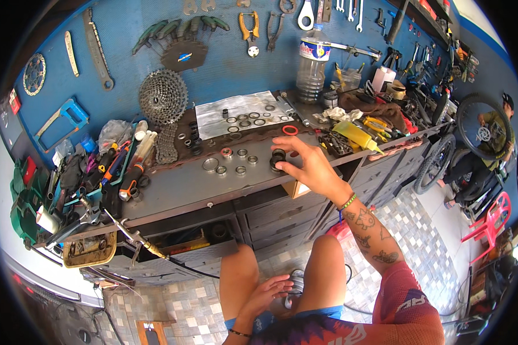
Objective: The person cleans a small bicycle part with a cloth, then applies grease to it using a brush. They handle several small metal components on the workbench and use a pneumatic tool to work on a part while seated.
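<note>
Black rings sat pinched between the fingers of the right hand, right at the tabletop, silver rings to their left; down low, the left hand lolled, fingers loosely outstretched!

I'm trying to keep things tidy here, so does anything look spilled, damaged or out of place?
No clear spill or damage. The yellow squeeze bottle, right of your right hand, lies on its side, nozzle toward the front edge of the bench, so it might drip. A drawer below also stands open.
</note>
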A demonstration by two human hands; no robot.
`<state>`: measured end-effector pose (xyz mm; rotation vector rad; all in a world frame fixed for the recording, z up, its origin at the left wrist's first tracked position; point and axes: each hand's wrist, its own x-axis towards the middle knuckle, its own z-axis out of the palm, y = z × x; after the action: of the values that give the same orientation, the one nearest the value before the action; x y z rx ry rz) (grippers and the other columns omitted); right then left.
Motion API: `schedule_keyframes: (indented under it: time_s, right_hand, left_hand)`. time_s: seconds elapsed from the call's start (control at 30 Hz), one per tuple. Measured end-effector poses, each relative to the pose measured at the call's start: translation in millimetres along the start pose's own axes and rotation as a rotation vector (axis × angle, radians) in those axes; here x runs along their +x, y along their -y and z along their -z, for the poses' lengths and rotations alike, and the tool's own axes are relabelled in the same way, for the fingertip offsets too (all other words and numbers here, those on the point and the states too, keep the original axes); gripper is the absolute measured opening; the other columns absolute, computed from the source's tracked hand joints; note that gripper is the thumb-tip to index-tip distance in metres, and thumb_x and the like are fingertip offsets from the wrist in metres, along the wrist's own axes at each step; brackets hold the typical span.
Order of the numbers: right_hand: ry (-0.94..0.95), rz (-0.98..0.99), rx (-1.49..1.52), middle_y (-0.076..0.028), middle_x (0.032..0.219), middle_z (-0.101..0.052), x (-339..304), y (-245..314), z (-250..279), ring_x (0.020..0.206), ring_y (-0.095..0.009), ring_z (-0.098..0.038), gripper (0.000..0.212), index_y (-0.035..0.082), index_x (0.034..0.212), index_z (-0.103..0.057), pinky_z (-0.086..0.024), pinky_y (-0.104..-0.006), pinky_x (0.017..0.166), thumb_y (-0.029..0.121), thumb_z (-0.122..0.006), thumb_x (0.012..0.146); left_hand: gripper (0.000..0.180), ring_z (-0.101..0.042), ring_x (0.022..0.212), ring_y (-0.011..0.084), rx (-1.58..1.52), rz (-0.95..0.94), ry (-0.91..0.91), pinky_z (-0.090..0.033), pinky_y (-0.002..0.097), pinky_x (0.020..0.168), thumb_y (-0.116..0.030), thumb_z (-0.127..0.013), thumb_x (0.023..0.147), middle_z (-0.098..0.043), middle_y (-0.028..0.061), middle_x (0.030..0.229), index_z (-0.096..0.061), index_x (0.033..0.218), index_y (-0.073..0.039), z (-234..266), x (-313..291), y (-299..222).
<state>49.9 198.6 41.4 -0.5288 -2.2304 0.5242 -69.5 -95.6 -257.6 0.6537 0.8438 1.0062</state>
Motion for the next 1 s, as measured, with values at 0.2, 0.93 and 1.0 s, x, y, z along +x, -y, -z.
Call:
schedule_keyframes:
  time_s: [0.2,0.93,1.0]
  right_hand:
    - [0.023,0.088,-0.02,-0.017,0.142,-0.072,13.9,2.7,-24.9,0.127,-0.033,-0.071,0.063,0.008,0.15,-0.064,-0.057,-0.0444,0.105,0.028,-0.089,0.095]
    - [-0.254,-0.026,-0.091,-0.012,0.13,-0.075,-1.7,-7.3,-31.0,0.119,-0.028,-0.07,0.048,0.004,0.141,-0.068,-0.053,-0.0417,0.105,0.024,-0.081,0.099]
    - [-0.26,-0.013,-0.112,-0.013,0.128,-0.076,-2.8,-8.2,-30.7,0.118,-0.029,-0.071,0.049,0.004,0.141,-0.068,-0.053,-0.0416,0.104,0.024,-0.082,0.098]
  left_hand:
    - [0.042,-0.068,0.128,0.0298,-0.18,-0.246,-0.194,-0.057,0.0466,0.108,-0.028,-0.064,0.114,-0.069,0.0191,0.143,-0.066,0.143,0.001,31.6,-41.9,12.2]
    - [0.13,-0.072,0.129,0.0432,1.047,-0.489,-2.054,-0.055,0.0453,0.112,-0.037,-0.105,0.071,-0.071,0.0336,0.138,-0.027,0.168,0.002,317.6,-442.3,-463.4]
    - [0.119,-0.071,0.129,0.041,0.995,-0.563,-2.11,-0.054,0.0441,0.112,-0.036,-0.103,0.074,-0.071,0.0313,0.138,-0.036,0.163,0.005,313.4,-448.1,-466.2]
